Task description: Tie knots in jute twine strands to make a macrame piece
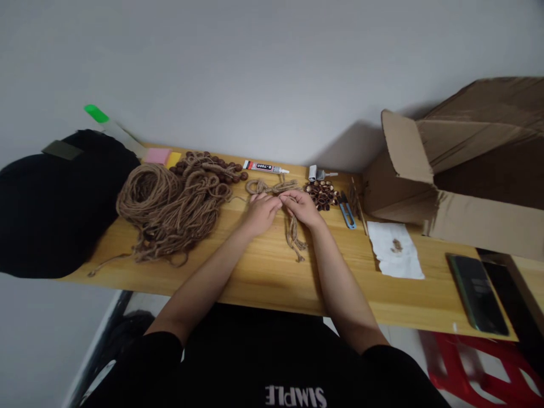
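Observation:
My left hand [260, 212] and my right hand [302, 207] meet over a short bundle of jute cord [293, 235] on the wooden table [263, 272]. Both hands have their fingers curled and pinch the cord near its looped top [266, 186], which lies just beyond the fingertips. The frayed ends of the cord trail toward me between my wrists. A big loose pile of jute twine [170, 209] lies left of my left hand. A heap of small brown wooden beads [322, 194] sits just right of my right hand.
A glue tube [264, 167], blue thread snips [347, 212], a white tissue [395, 249] and dark phones [478, 292] lie on the table. An open cardboard box [459, 170] stands at the right, a black bag [51, 198] at the left. A red stool [480, 362] shows below.

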A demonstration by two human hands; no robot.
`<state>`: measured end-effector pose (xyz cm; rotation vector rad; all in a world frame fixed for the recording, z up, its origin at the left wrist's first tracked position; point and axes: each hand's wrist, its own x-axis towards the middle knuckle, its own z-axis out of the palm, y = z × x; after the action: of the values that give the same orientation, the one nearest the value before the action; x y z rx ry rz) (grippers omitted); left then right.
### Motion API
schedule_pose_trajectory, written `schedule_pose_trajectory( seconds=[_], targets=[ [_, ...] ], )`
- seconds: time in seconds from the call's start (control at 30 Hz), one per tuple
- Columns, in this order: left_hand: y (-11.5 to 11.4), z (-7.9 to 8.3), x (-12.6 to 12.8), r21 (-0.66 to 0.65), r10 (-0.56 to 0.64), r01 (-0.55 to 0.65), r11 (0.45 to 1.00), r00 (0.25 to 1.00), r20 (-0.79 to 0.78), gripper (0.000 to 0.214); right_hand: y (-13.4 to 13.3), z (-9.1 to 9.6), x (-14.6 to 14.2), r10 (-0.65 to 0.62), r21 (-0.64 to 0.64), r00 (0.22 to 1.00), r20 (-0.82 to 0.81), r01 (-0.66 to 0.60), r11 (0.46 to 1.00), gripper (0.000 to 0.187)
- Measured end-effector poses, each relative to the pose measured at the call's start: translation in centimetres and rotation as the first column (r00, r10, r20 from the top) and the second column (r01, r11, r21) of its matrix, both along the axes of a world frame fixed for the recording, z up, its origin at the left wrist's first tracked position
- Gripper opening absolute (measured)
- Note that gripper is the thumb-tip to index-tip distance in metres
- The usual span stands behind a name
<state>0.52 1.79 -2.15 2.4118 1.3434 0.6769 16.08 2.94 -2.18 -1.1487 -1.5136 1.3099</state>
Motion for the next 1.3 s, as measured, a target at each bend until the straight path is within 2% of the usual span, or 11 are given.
schedule_pose_trajectory(
  seconds=[0.33,0.6,0.73,0.87,1.0,1.2,1.3],
  targets=[
    [-0.2,0.3,0.0,0.026,0.036,-0.037,0.999,0.999,0.010,0.017,0.2,-0.4,-0.2,-0.084,0.024,0.996,-0.003,0.084,0.996,0.030],
    [-1.2,1.7,0.0,0.245,0.089,-0.073,0.967,0.995,-0.053,0.017,0.5,-0.9,-0.2,-0.216,0.054,0.976,-0.005,0.216,0.975,0.032],
    [-1.1,2.4,-0.7,0.197,0.050,-0.021,0.980,0.988,-0.147,0.016,0.5,-1.0,-0.3,-0.222,0.064,0.975,0.012,0.220,0.973,0.032],
    [-0.9,3.2,-2.6,0.116,0.074,-0.049,0.992,0.973,-0.219,0.017,0.6,-1.2,-0.3,-0.217,0.082,0.976,0.031,0.214,0.973,0.030],
    [-1.4,3.3,-5.6,0.119,0.162,-0.134,0.984,0.950,-0.268,0.019,0.7,-1.4,-0.3,-0.176,0.101,0.981,0.078,0.168,0.981,0.029],
    [-3.5,2.0,-10.6,0.128,0.214,-0.185,0.974,0.936,-0.278,0.025,0.8,-1.6,-0.3,-0.174,0.118,0.982,0.072,0.165,0.979,0.025],
    [-4.9,2.3,-12.0,0.155,0.252,-0.218,0.964,0.934,-0.253,0.024,0.9,-1.8,-0.3,-0.170,0.115,0.981,0.092,0.159,0.981,0.025]
  ],
)
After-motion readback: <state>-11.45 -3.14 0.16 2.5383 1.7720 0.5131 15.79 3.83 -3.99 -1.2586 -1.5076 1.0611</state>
